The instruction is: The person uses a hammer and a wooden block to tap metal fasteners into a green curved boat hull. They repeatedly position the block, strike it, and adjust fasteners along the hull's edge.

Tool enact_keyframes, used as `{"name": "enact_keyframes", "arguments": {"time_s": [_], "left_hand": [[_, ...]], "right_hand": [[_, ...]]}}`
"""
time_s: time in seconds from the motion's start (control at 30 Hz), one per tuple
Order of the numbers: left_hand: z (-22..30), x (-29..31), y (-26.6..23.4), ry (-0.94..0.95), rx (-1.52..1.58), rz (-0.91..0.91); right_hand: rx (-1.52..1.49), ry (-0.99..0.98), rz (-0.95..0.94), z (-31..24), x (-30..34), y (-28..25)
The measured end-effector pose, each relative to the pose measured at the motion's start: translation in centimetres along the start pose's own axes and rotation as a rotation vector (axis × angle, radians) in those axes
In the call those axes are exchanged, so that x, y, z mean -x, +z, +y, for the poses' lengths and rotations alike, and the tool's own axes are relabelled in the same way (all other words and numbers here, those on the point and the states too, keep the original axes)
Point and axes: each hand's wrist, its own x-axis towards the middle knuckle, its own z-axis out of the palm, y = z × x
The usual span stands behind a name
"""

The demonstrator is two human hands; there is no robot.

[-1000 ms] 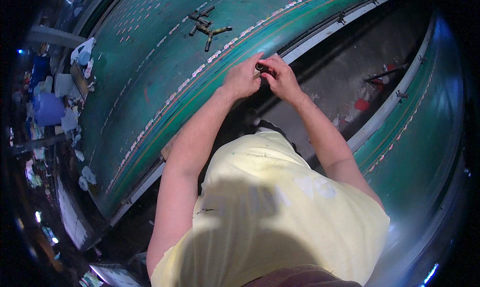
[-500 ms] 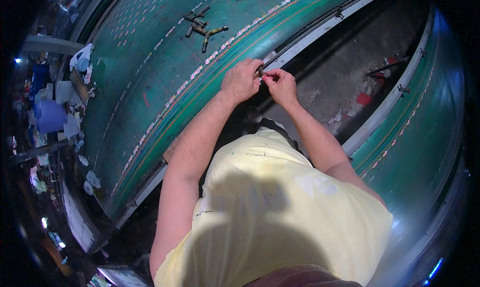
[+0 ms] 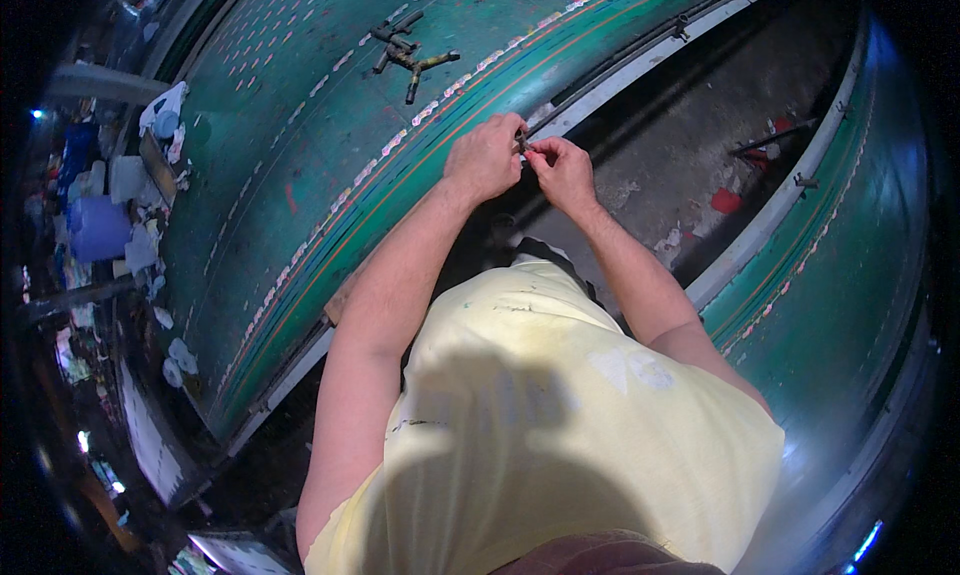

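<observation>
At the near rail of a long green table [image 3: 330,175], my left hand [image 3: 485,161] is curled around a small dark metal piece [image 3: 521,143], most of it covered by the fingers. My right hand [image 3: 564,171] is closed in a pinch at the near side of the same piece, thumb and forefinger almost meeting the left fingertips. What exactly the right fingertips pinch is too small to make out. Beyond the hands, several dark metal fittings [image 3: 410,63] with stubby rods lie in a loose cluster on the green surface.
The pale metal rail [image 3: 620,80] carries a dark rod and a fitting [image 3: 680,27]. A second green table [image 3: 830,305] runs along the right. Red scraps [image 3: 726,200] litter the dark floor between. Purple and white containers [image 3: 100,229] crowd the far left.
My hands stay together at the rail with only slight finger movement around the small metal piece. The view has shifted very slightly; the fittings on the table have not moved.
</observation>
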Motion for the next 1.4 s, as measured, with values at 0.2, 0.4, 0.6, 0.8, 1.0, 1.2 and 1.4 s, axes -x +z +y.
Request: {"name": "enact_keyframes", "arguments": {"time_s": [0.2,0.4,0.6,0.8,1.0,1.2,1.4], "left_hand": [[-0.1,-0.1,0.1,-0.010,-0.033,-0.022],[1.1,0.1,0.2,-0.033,-0.150,-0.011],[1.3,0.3,0.6,-0.023,-0.209,0.042],[1.4,0.1,0.8,-0.047,-0.245,0.021],[1.3,-0.1,0.6,-0.040,-0.204,0.010],[0.9,0.1,0.8,-0.028,-0.207,0.057],[0.6,0.1,0.9,-0.068,-0.220,-0.090]], "right_hand": [[0.015,-0.025,-0.022,0.2,0.0,0.0],[0.043,-0.068,-0.053,0.7,-0.2,-0.3],[0.205,-0.149,0.008,-0.1,0.4,-0.1],[0.377,-0.268,0.064,-0.4,1.1,0.3],[0.247,-0.102,-0.098,0.7,-0.4,-0.2],[0.300,-0.183,-0.190,-3.2,-6.9,-5.1],[0.613,-0.614,-0.327,-10.2,-14.0,0.5]]}}
